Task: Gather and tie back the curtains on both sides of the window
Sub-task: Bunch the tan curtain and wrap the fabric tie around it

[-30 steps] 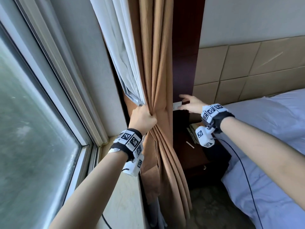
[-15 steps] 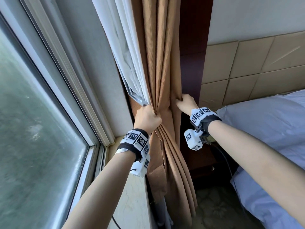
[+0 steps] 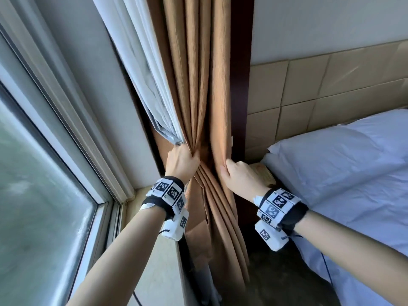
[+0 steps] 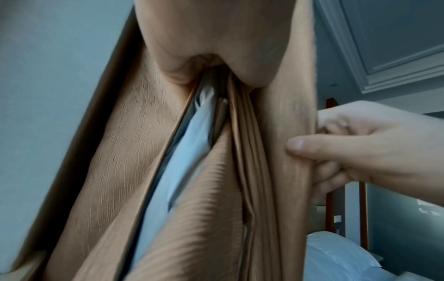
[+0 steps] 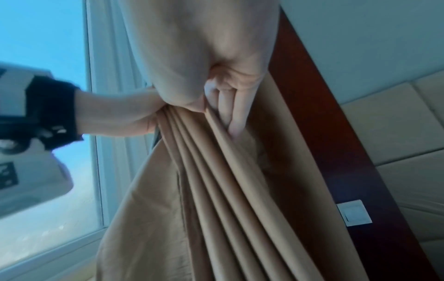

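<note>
Curtain hangs beside the window frame — soft, pleated, probably fairly heavy. Left hand clenches the bunched pleats; right hand pinches the outer fold — best gripped mid-height.

— We saw the curtain as tan cloth, matt, with a fine ribbed weave.

— And we noted its lining as smooth pale grey fabric with a slight sheen. The panel behind it looked like dark glossy wood.

— We took the headboard for padded beige squares, smooth and faintly shiny. The bed had white, softly creased linen.

— The windowsill looked like polished pale stone to us, and the window was smooth glass.
</note>
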Motion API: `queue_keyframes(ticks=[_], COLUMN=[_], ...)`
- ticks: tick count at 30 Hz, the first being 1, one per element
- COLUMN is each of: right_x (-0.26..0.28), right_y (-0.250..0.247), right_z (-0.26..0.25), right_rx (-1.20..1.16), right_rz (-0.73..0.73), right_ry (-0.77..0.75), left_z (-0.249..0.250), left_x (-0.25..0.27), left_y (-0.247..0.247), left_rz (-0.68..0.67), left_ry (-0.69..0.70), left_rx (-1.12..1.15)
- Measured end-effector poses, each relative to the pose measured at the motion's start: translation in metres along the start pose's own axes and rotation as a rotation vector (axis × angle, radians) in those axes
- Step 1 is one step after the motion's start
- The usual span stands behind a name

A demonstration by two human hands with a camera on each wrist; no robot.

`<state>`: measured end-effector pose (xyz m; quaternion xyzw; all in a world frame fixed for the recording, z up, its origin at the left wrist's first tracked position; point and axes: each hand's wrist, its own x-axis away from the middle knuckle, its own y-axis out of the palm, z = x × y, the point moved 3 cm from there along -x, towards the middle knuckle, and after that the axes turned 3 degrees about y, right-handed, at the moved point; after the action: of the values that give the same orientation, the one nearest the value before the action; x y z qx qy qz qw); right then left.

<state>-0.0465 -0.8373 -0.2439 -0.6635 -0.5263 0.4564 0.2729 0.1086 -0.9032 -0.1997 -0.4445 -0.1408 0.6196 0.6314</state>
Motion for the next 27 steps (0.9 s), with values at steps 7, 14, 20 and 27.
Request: queue_keyframes(ticks=[7, 14, 20, 27], right_x=[-0.013, -0.025, -0.092, -0.152], right_y=[0.026, 0.038, 0.022, 0.024], right_z=[-0.031, 0.001, 0.059, 0.072], right_rx=[0.184, -0.091, -0.245, -0.374], right_rz=[-0.181, -0.503, -0.346, -0.222], right_ry=[-0.018, -0.044, 0.223, 0.355], left_z=[0.02, -0.005, -0.022, -0.034], left_x=[0.011, 0.005, 0.003, -0.006], left_y=[0.003, -0.008, -0.02, -0.022], left_rz=[-0.079, -0.027, -0.057, -0.074], left_ry=[-0.025, 0.049, 0.049, -0.005], left_rx=[-0.05, -0.136, -0.151, -0.109])
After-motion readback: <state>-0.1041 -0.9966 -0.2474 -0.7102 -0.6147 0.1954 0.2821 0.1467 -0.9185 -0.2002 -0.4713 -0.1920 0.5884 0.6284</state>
